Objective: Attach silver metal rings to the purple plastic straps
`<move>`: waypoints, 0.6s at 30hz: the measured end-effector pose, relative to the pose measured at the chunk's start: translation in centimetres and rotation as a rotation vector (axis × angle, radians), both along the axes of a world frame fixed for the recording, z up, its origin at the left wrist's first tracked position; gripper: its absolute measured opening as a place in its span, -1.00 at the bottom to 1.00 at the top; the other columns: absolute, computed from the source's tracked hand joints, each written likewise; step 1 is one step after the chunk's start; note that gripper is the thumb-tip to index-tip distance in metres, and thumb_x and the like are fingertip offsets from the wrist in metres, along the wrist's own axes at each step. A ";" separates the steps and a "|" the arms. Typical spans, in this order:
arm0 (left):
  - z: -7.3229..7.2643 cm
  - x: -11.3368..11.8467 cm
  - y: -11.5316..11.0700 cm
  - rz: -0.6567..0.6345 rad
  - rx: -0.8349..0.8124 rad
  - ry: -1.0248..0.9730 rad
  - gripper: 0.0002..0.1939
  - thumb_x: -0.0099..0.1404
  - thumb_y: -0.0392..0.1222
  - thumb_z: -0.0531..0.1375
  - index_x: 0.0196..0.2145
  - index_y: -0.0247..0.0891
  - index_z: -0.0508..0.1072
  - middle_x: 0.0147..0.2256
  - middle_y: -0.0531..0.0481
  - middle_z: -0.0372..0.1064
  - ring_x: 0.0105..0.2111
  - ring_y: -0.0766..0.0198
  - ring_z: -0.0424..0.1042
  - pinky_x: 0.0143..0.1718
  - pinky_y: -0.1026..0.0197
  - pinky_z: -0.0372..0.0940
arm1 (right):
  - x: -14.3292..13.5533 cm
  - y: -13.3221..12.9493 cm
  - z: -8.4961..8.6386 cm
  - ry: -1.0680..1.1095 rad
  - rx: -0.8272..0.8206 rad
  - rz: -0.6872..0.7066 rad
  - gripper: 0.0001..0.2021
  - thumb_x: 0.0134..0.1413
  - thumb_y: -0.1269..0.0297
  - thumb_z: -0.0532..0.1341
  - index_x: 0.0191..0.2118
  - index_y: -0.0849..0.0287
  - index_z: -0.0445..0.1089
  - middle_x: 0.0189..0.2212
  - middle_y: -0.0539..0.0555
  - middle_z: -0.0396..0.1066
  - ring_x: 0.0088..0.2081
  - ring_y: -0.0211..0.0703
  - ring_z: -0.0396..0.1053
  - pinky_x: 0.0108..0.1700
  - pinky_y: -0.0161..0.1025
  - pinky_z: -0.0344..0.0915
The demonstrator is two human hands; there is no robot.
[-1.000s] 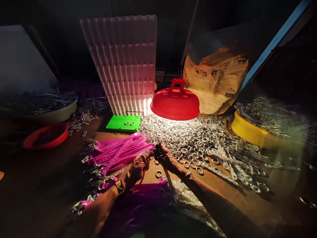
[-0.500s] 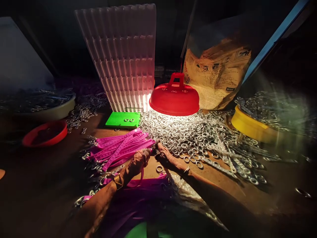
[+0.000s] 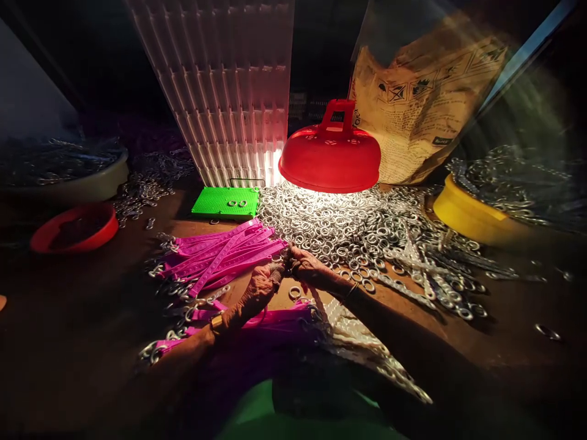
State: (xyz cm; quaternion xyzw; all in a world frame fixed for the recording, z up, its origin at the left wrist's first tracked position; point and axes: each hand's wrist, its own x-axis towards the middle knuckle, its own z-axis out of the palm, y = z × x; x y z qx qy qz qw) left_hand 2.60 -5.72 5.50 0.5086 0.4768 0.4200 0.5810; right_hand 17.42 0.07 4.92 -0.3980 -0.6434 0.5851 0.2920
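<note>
My left hand and my right hand meet at the front edge of the ring pile, fingers pinched together and wrapped in dark, worn coverings. A pink strap hangs below my left hand, apparently from its grip. What my right fingertips pinch is hidden; a pale strip runs down beneath that hand. Left of the hands lies a bundle of pink straps with metal rings and clips at their ends. More pink straps lie nearer me, beside white braided strips.
A red lamp shade hangs low over heaped metal rings. Behind are a ribbed translucent panel and a printed sack. A green perforated block, a red bowl and a yellow tub stand around.
The view has tilted down a little, so the lamp and panel sit higher. Both hands stay together; the pink strap under my left hand shows less, the pale strip under my right more.
</note>
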 end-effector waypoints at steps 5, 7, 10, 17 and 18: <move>1.4 0.4 0.7 0.040 -0.078 0.024 -0.62 0.00 0.13 0.20 -0.54 -0.29 0.31 -0.67 0.08 0.18 -0.70 0.45 0.11 -0.70 0.35 0.00 | -0.7 -0.1 0.8 -0.022 -0.187 -0.130 -0.76 0.13 0.09 0.08 -0.38 0.16 0.20 -0.72 -0.11 0.13 -0.73 -0.40 -0.01 -0.72 -0.43 -0.03; 2.6 -0.1 1.0 0.009 -0.174 -0.001 -0.65 -0.02 0.07 0.21 -0.56 -0.31 0.30 -0.69 0.11 0.16 -0.73 0.49 0.05 -0.73 0.37 -0.08 | -0.7 -0.7 2.0 -0.089 -0.101 -0.110 -0.66 0.17 -0.04 0.04 -0.40 0.17 0.20 -0.70 -0.09 0.16 -0.73 -0.41 0.00 -0.70 -0.42 -0.02; 5.5 -1.4 0.6 -0.102 -0.250 0.000 -0.67 -0.01 0.00 0.26 -0.61 -0.31 0.30 -0.75 0.19 0.00 -0.76 0.55 -0.12 -0.73 0.36 -0.26 | 0.0 -3.0 3.8 -0.129 0.133 0.023 -0.62 0.17 -0.09 0.05 -0.33 0.17 0.25 -0.62 -0.05 0.24 -0.65 -0.38 0.12 -0.63 -0.43 0.06; 9.0 -2.8 -4.2 -0.474 -0.322 0.217 -0.66 0.09 0.00 0.25 -0.52 -0.40 0.45 -0.68 0.15 0.08 -0.67 0.50 -0.03 -0.67 0.35 -0.15 | 3.8 -13.2 5.5 -0.534 0.576 0.203 -0.74 0.19 0.25 0.09 -0.02 0.20 0.22 -0.43 0.08 0.37 -0.43 -0.23 0.28 -0.40 -0.34 0.18; 8.7 -2.6 -5.1 -0.498 -0.320 0.216 -0.65 0.13 0.01 0.23 -0.51 -0.41 0.44 -0.67 0.14 0.08 -0.65 0.49 -0.01 -0.65 0.36 -0.11 | 4.3 -14.3 5.1 -0.564 0.596 0.199 -0.73 0.20 0.27 0.07 -0.01 0.20 0.22 -0.41 0.09 0.37 -0.41 -0.22 0.29 -0.39 -0.33 0.18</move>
